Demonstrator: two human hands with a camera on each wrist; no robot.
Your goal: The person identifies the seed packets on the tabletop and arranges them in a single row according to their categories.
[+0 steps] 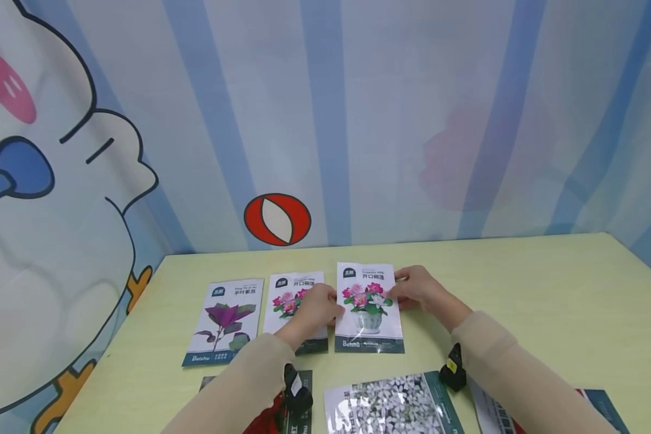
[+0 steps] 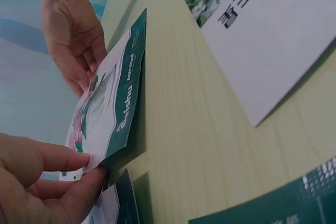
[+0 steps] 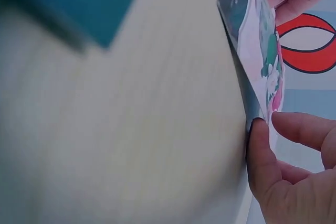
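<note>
A white seed packet [image 1: 369, 322] with pink flowers in a pot and a dark green bottom band is held slightly above the table. On its left edge, my left hand [image 1: 316, 310] pinches it between thumb and forefinger; the left wrist view shows this grip closely. At the opposite edge my right hand [image 1: 423, 288] pinches it too, with thumb and finger on either side of the packet in the right wrist view. Partly hidden behind my left hand lies a matching flower packet [image 1: 282, 286]. Farther left is a packet with a purple-leaved plant [image 1: 225, 316].
Nearer me lie a white-flower packet [image 1: 396, 404], a dark packet [image 1: 305, 386] with red on it under my left forearm, and another packet [image 1: 602, 404] partly under my right sleeve. The pale yellow table [image 1: 548, 289] meets a printed backdrop [image 1: 390, 150] at its back edge.
</note>
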